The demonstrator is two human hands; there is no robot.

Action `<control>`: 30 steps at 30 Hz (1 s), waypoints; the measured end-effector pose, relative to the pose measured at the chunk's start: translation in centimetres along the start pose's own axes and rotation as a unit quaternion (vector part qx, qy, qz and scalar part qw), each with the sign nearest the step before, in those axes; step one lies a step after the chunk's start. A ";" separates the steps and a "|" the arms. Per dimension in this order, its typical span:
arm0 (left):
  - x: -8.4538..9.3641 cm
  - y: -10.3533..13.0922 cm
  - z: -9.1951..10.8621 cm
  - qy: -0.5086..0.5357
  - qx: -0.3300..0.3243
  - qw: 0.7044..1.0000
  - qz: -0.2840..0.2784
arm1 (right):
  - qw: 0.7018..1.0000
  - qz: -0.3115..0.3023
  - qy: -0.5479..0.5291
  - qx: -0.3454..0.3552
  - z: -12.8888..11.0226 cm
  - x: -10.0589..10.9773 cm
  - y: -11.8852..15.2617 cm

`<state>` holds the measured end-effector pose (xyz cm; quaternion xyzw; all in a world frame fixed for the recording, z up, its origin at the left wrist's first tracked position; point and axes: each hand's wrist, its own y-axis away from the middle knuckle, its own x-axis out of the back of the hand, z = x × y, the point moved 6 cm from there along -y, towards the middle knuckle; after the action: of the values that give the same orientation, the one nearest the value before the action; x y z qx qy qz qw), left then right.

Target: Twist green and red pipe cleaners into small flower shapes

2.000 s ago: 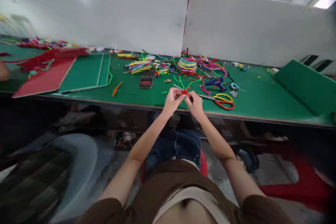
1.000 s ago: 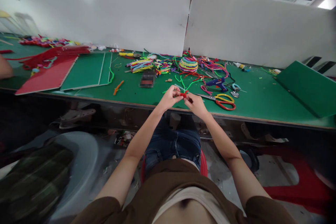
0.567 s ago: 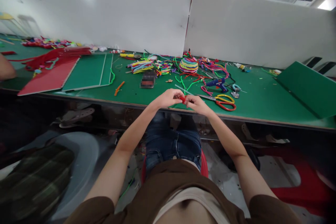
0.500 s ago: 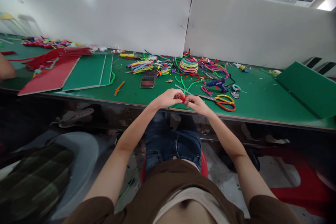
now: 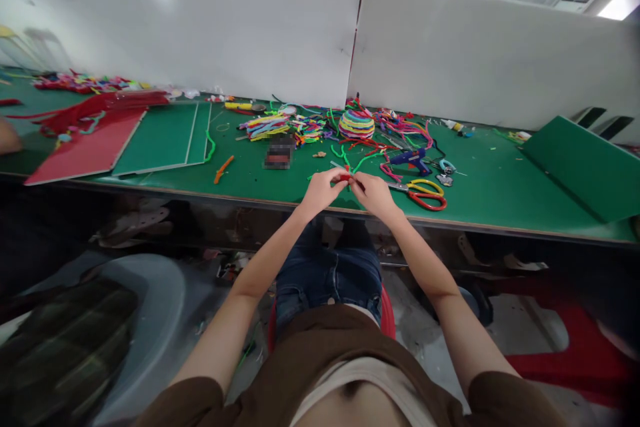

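Between my fingertips, over the table's front edge, is a short red fuzzy piece (image 5: 345, 177) that looks like a bent pipe cleaner. My left hand (image 5: 323, 192) pinches it from the left, closed on it. From the right, my right hand (image 5: 374, 193) closes on the same piece, fingertips nearly touching the left ones. Its exact shape is partly hidden by the fingers. Just beyond my hands lie green pipe cleaners (image 5: 367, 161). Scissors (image 5: 414, 195) with yellow and red handles rest right of my right hand, blades pointing toward it.
A blue glue gun (image 5: 411, 157) lies behind the scissors. Farther back sit a striped multicoloured ball (image 5: 357, 125) and pipe cleaner bundles (image 5: 267, 125). A blurred dark object (image 5: 280, 151) and an orange tool (image 5: 224, 170) are leftward. A green board (image 5: 585, 167) leans at right.
Both hands have moved slightly up and closer together around the red piece. My right hand has turned so its back shows more. The things on the table keep their places.
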<state>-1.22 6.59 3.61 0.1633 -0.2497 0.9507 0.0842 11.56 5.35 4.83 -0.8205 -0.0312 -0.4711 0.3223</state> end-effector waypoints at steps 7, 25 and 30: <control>-0.6 0.2 -0.3 0.099 0.041 0.994 -0.002 | 0.997 0.048 -0.050 -0.029 0.5 0.5 0.1; -0.4 0.3 -0.4 0.035 0.032 0.994 -0.098 | 0.999 -0.050 0.002 0.019 -0.4 0.6 0.2; -0.4 0.2 -0.3 0.045 0.032 0.985 -0.164 | 0.995 -0.092 -0.021 0.041 -0.8 1.0 0.6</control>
<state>-0.94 6.56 3.16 0.1621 -0.1852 0.9379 0.2444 11.71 4.20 5.57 -0.8098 -0.1323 -0.4797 0.3107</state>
